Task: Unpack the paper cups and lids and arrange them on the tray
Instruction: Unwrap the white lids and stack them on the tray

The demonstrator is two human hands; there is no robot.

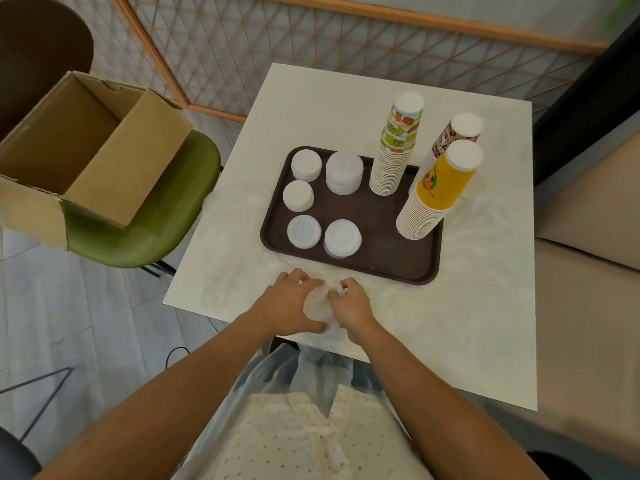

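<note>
Left hand [287,301] and right hand [349,306] grip bagged lids [318,308], 6 o'clock of tray [381,268]. Probably light, with slippery film; pinch the loose wrap.

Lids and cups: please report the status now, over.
Left hand and right hand grip a wrapped pack at the table edge. Tray holds five lid stacks; three cup stacks at its right. Tray middle bare.
</note>
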